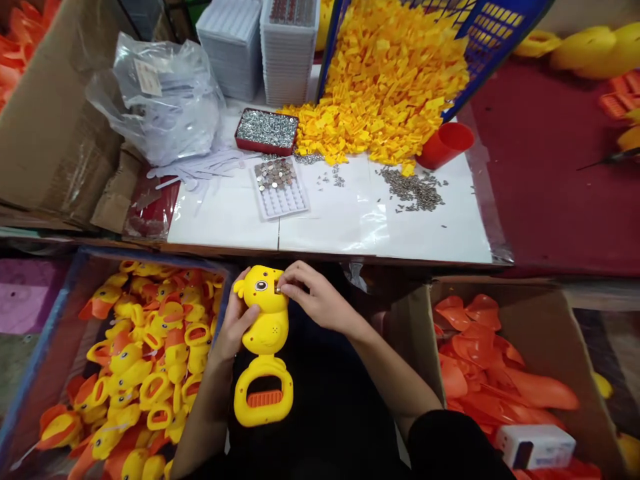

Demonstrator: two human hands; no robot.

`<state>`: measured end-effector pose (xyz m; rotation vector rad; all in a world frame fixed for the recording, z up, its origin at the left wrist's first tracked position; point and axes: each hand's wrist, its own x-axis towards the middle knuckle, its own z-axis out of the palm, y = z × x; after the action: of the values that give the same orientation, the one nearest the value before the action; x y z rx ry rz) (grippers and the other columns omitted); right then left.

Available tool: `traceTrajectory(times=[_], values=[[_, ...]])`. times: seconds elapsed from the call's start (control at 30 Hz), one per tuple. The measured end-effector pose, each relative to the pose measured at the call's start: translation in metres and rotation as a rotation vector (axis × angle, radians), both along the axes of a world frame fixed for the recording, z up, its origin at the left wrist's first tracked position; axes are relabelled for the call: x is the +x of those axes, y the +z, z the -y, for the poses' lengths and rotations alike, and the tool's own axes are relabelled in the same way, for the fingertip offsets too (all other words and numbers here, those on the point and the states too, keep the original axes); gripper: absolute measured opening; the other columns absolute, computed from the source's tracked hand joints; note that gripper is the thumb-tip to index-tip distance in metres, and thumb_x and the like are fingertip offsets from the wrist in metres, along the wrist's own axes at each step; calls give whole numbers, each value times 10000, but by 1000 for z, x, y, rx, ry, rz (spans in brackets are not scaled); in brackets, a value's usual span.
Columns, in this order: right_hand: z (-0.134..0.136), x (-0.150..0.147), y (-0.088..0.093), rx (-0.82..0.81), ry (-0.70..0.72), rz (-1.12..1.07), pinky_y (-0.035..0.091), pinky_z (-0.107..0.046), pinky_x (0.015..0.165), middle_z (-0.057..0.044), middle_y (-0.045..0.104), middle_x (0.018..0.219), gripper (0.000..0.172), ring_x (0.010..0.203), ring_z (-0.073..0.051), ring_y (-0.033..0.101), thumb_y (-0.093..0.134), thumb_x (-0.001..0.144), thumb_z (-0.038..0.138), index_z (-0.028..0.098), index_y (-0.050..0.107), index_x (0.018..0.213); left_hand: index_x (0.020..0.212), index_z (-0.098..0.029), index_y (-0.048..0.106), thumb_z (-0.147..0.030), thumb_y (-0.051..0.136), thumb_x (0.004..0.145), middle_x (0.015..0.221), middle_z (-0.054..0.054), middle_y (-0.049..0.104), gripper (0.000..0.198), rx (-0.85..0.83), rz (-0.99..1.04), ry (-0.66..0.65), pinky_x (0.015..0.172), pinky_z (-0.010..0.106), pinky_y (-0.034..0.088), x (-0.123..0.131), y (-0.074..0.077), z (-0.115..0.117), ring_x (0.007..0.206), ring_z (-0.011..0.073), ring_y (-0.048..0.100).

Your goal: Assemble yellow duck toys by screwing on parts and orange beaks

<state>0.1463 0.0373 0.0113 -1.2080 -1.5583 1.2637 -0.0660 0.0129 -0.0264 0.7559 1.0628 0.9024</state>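
Observation:
My left hand (237, 325) is closed around a yellow toy duck (273, 333), with its thumb on the duck's front. The duck has a printed eye, a patch of small holes on its body and a looped handle with an orange trigger (265, 398) at the lower end. At a small opening (277, 287) on the edge of the head, the fingers of my right hand (310, 293) are pinched together. A tiny shiny bit shows at the fingertips, too small to name. Above my hands, a white tray (284, 202) holds small round silver discs.
Loose screws (413, 190) and a red tin of metal parts (267, 130) lie on the white table. Behind them, yellow pieces (380, 87) spill from a blue basket (500, 40). Bins of ducks (165, 333) and orange parts (485, 360) flank my lap.

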Motion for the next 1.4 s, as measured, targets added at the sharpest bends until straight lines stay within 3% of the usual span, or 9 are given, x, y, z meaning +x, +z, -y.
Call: traceTrajectory(times=[0.33,0.43,0.57,0.77,0.9,1.03,1.17,1.27,1.4], values=[[22,0,-12,195,-48,709,457,-390,856,-106,615,999,181,921,-219,534,464,1034,136,167,623,954,1651,-283,223,-510,690,926,1605,140,460,892,134,-228,-136,1212,466,422,16,-2,0,1476,341,476],[15,14,-13,22,-40,447,474,-327,820,-47,575,998,78,881,-171,527,548,972,118,189,567,997,1639,-264,234,-532,668,936,1539,152,516,869,159,-247,-146,1178,478,453,24,-4,1,1394,334,557],[4,29,-12,-205,41,102,476,-264,755,10,501,977,344,811,-121,502,631,829,54,203,528,1122,1559,-286,357,-509,818,811,1522,130,513,907,148,-227,-83,1122,434,499,38,-10,6,1341,319,588],[4,13,-18,-141,-149,6,454,-257,721,5,520,979,265,796,-116,481,693,826,141,195,601,1068,1467,-357,456,-525,775,839,1339,57,649,723,-184,21,223,915,341,590,64,-10,14,1078,236,704],[10,11,-20,-41,-86,-13,478,-251,730,-18,571,1024,258,801,-111,514,665,826,106,181,640,1071,1388,-372,534,-430,841,766,1214,5,695,697,-140,40,307,856,271,572,65,-15,16,995,186,702],[-4,55,4,204,-26,28,526,-285,800,-47,671,992,167,848,-140,612,569,950,181,169,664,1087,1343,-299,593,-442,914,612,1095,21,706,811,-177,28,294,768,285,589,43,-26,9,894,197,690],[-56,143,39,482,-413,479,511,-374,914,-105,717,1029,246,958,-208,634,468,992,160,151,690,1098,1457,-314,521,-478,914,577,1130,35,708,977,-122,-8,235,766,313,600,25,-25,0,895,217,704],[-95,199,45,344,-495,964,494,-442,945,-189,708,1138,331,1078,-285,589,412,979,99,102,716,1112,1572,-398,367,-476,872,654,1142,22,709,1050,-75,3,151,816,367,603,27,-13,-1,904,245,740],[-113,221,32,238,-430,1147,504,-410,849,-200,701,999,294,969,-281,572,453,983,130,87,741,945,1595,-423,332,-518,870,646,1119,26,729,1095,-91,100,-4,835,424,613,42,-3,5,979,320,756]])
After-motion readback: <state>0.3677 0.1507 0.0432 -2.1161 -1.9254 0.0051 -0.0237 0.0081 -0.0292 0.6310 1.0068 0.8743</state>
